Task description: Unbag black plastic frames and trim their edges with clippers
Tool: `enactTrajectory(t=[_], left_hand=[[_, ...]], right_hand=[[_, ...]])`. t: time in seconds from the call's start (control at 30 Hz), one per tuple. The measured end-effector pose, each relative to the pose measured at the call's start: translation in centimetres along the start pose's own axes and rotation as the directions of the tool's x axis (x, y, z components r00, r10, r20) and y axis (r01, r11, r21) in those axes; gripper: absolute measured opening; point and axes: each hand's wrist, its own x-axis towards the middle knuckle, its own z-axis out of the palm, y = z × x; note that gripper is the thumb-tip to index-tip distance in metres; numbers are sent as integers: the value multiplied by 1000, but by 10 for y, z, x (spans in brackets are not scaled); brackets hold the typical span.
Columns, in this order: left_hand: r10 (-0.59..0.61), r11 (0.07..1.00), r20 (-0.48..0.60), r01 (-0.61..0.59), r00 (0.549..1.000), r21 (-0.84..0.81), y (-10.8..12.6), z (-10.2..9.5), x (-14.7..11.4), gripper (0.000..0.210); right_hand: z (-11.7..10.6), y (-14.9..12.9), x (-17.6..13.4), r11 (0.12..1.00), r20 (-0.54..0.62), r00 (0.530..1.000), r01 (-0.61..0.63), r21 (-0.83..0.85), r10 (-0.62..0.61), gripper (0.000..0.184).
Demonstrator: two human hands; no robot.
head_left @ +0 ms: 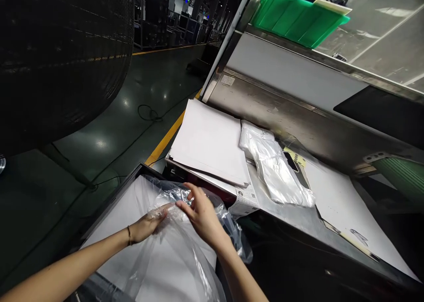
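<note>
Clear plastic bag (185, 249) lies loose and crumpled over white sheets (122, 209) in a dark open box (109, 200). My left hand (147, 227), with a thin bracelet at its wrist, is closed on gathered film near the bag's top. Just to its right, my right hand (203, 215) has its fingers bent round more of the film, thumb and forefinger toward the left hand. The plastic partly hides the left fingertips. Some of the bag droops over the box's right side.
A stack of white sheets (212, 138) lies on the metal workbench (265, 204), beside folded clear plastic bags (274, 165). Farther right is a large white board (351, 218). Above stands a green bin (298, 19). A big dark fan (62, 59) looms at left; cables cross the floor.
</note>
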Motion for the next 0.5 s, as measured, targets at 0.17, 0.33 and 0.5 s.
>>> enactTrajectory(t=[0.17,0.33,0.5], left_hand=[[-85,979,296,24,951,204,6,-15,10,38],[-295,887,503,37,812,460,9,-13,44,33],[-349,726,620,-216,702,653,2,4,41,23]], right_hand=[[23,50,-22,887,126,973,-228,402,193,26],[51,40,-67,745,137,961,-274,608,241,24],[112,8,-109,805,44,987,-151,574,153,19]])
